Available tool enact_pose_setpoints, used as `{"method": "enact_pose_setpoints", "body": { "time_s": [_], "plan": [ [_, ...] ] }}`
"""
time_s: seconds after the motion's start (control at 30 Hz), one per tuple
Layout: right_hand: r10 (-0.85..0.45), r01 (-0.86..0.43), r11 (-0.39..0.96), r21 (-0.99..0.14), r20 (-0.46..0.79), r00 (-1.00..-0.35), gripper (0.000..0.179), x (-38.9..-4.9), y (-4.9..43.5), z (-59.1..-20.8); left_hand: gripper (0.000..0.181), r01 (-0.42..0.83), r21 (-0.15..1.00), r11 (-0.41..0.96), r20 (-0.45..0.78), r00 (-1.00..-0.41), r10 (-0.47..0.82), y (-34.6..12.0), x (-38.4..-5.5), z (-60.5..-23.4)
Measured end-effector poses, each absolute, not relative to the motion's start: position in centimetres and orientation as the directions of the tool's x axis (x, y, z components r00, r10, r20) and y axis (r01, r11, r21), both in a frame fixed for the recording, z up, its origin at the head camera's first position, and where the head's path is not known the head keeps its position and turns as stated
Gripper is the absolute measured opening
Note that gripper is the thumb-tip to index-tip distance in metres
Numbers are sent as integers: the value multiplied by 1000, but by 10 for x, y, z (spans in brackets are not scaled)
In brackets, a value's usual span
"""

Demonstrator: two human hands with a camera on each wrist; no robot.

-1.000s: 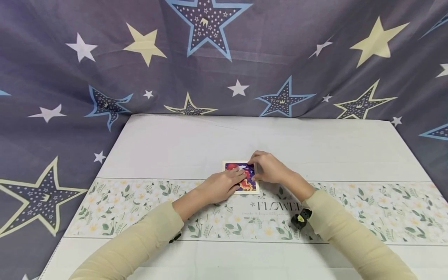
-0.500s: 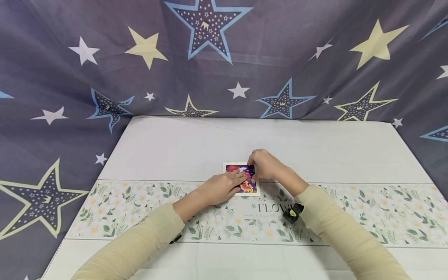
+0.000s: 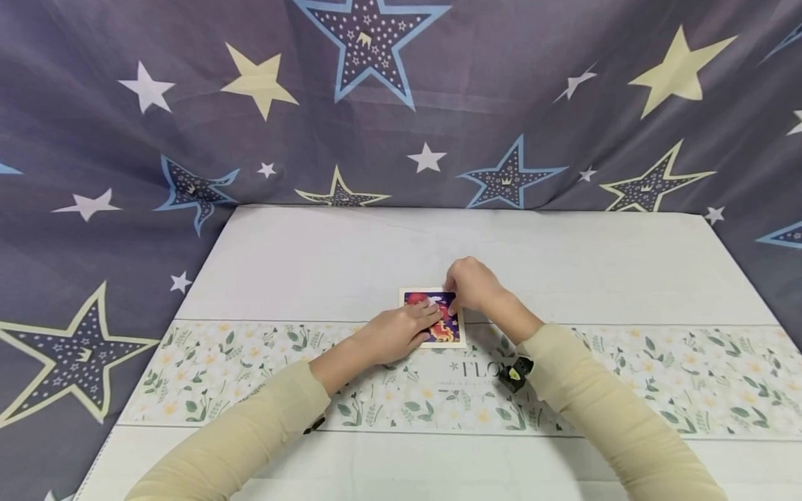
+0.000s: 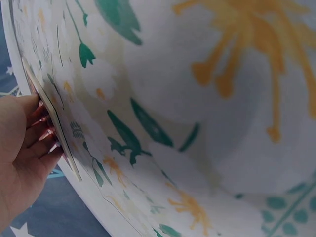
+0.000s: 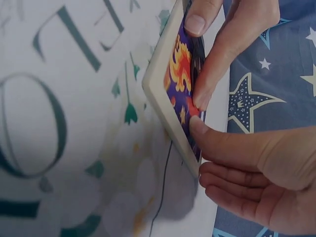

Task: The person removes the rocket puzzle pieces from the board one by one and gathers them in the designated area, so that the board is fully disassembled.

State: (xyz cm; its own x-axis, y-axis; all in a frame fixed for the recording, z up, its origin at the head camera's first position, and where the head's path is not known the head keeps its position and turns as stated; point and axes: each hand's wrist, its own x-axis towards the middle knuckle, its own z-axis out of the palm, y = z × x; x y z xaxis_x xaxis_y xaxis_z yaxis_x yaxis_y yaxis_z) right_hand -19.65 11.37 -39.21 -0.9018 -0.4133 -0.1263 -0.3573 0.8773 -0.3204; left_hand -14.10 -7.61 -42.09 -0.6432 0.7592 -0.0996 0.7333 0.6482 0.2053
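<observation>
A small square picture board (image 3: 443, 334) with a thick cream border lies on the table. Its picture has red, yellow and purple shapes. My left hand (image 3: 397, 332) rests on it from the left, fingers stretched over the picture and hiding its lower left part. At the board's upper right corner is my right hand (image 3: 475, 284), fingers bent. In the right wrist view its thumb (image 5: 217, 143) presses on the picture near the edge, beside the left fingertips, while the other fingers curl at the border. In the left wrist view the board's edge (image 4: 58, 123) shows beyond the left fingers.
The table cover (image 3: 301, 257) is white, with a flowered band (image 3: 250, 372) and printed lettering across it. Behind and beside it hangs a dark curtain (image 3: 376, 139) with stars. A small black device (image 3: 516, 374) sits at the right wrist.
My right wrist and forearm have swung inward to the left, and the right hand has tilted up at the board's corner. My left hand and the board stay put.
</observation>
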Motion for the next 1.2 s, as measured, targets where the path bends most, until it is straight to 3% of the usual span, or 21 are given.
{"method": "enact_pose_setpoints", "body": {
  "time_s": [0.3, 0.6, 0.93, 1.2],
  "plan": [
    [-410, -342, 861, -376, -115, -905, 26, -201, 111, -392, 46, 717, 212, 665, -115, -657, 745, -78, -141, -417],
    [-398, -349, 886, -306, -111, -911, 19, -193, 108, -392, 45, 718, 222, 659, -126, -649, 750, -76, -140, -416],
    [-432, -382, 839, -388, -45, -901, 21, -196, 119, -397, 46, 721, 193, 666, -133, -653, 746, -74, -143, -416],
    [-414, -350, 842, -410, -75, -907, 24, -200, 121, -399, 47, 718, 184, 672, -150, -655, 741, -73, -143, -418]
  ]
}}
